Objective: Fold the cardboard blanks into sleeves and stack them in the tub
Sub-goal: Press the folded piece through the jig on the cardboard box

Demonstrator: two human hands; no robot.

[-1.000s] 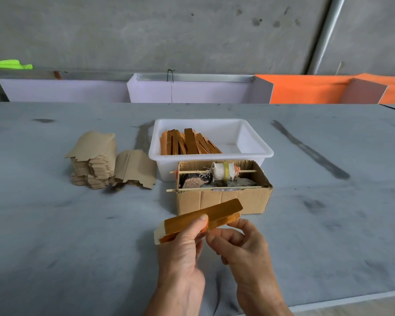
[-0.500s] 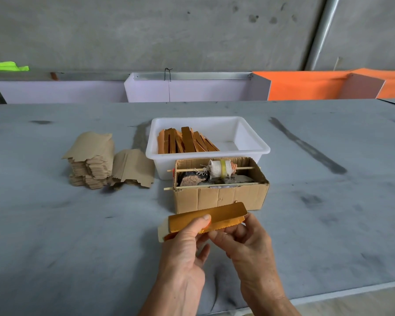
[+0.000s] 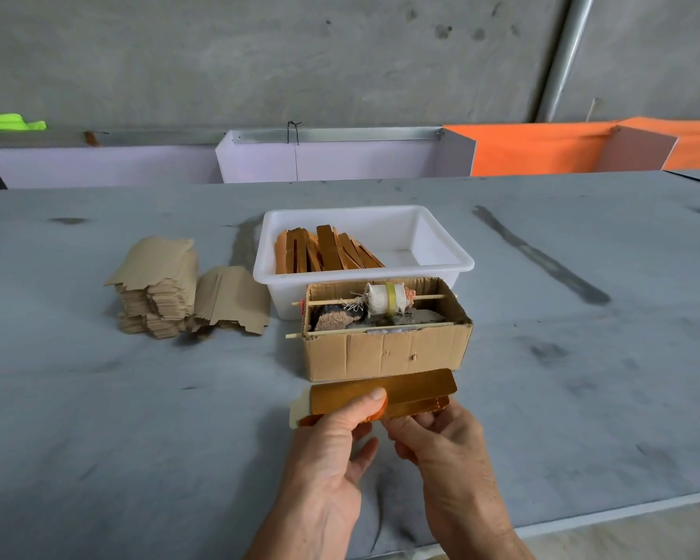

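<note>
A shiny orange-gold cardboard sleeve [image 3: 405,392] lies flat between both hands, just in front of the brown box. My left hand [image 3: 328,450] pinches it with the thumb on top near its left half. My right hand [image 3: 441,442] holds its right end from below, fingers curled under it. A white plastic tub [image 3: 441,252] stands behind the box and holds several folded gold sleeves [image 3: 324,252] in its left part. A stack of flat brown blanks [image 3: 158,289] lies to the left, with a few more blanks [image 3: 231,299] leaning beside it.
An open brown cardboard box [image 3: 384,353] with a wrapped roller on a stick [image 3: 386,299] sits right in front of the tub. The grey table [image 3: 98,418] ends near my wrists. Purple and orange panels [image 3: 340,159] line the far edge.
The sleeve has turned from tilted to nearly level and moved a little right, close to the brown box. My right hand has slid out toward its right end.
</note>
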